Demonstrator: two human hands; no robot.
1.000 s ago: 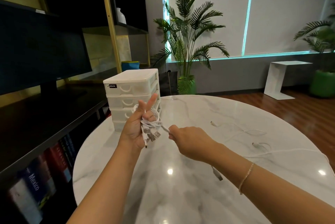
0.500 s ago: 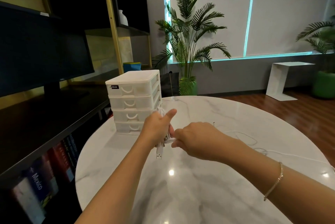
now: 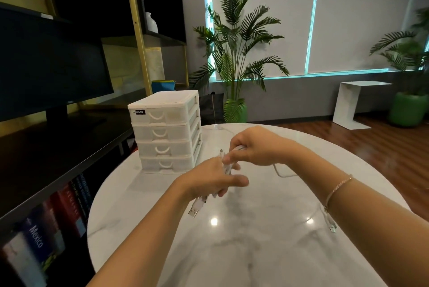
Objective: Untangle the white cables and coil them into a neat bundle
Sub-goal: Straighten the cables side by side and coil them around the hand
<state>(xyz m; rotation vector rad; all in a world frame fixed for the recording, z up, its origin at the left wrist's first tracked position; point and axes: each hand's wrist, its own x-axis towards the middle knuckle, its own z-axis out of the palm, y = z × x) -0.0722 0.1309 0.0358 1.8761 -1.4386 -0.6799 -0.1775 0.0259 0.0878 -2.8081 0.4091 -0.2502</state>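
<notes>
Both hands have dropped lower over the round white marble worktop (image 3: 267,240). Her left hand (image 3: 209,180) grips the bundle of thin white cables (image 3: 226,166), plugs dangling at 7 o'clock; her right hand (image 3: 253,147), now at 1 o'clock of it, pinches another turn on. Coiling looks underway, with loose cable trailing rightward.

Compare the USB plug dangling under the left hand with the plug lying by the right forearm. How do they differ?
The USB plug hangs in the air below the left hand, which grips its cable bundle; the other plug lies on the marble table, held by no hand. The dangling one looks wider and flatter; the lying one looks slimmer. Both are white with metal tips.
</notes>
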